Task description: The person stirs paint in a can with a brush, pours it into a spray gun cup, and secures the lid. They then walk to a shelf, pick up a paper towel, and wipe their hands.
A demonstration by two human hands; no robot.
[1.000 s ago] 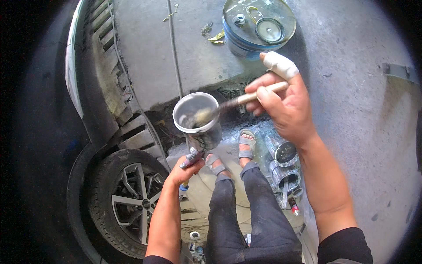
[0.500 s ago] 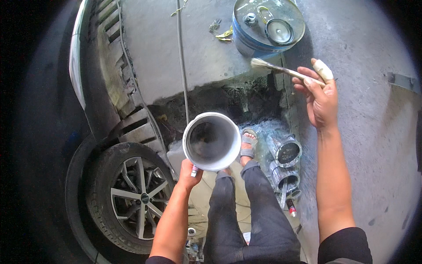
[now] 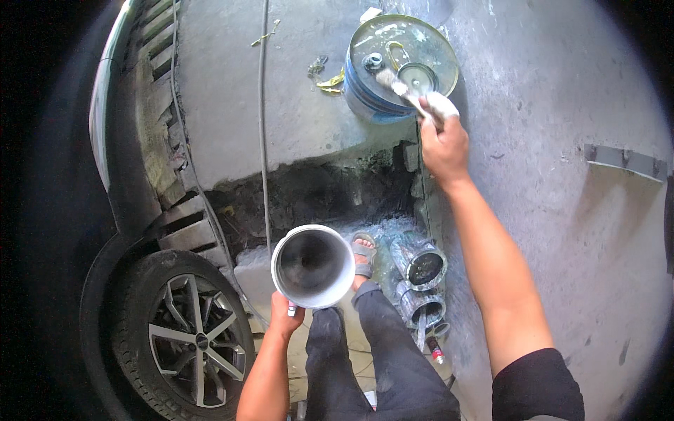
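Observation:
My left hand (image 3: 286, 317) is closed round the handle side of a white pail-like container (image 3: 342, 279), held in front of my legs with its mouth facing up. Its inside looks dark grey toward the bottom. My right hand (image 3: 447, 149) reaches far forward and grips a paintbrush (image 3: 410, 97) by its handle, a white wrap on one finger. The pale bristles are over the lid of a blue metal drum (image 3: 365, 100), close to its small spout and round cap (image 3: 419, 77). Whether the bristles touch the lid I cannot tell.
A car wheel (image 3: 201, 342) stands at the lower left beside the dark car body. Several open metal cans (image 3: 424, 269) line the right of my legs, near a small red-and-black bottle (image 3: 435, 351). A cable (image 3: 264, 140) crosses the concrete step; a metal bracket (image 3: 625, 160) sits at right.
My right hand has carried the paintbrush forward and left, from beside the drum to over its lid. The view has shifted; my left hand still holds the white container.

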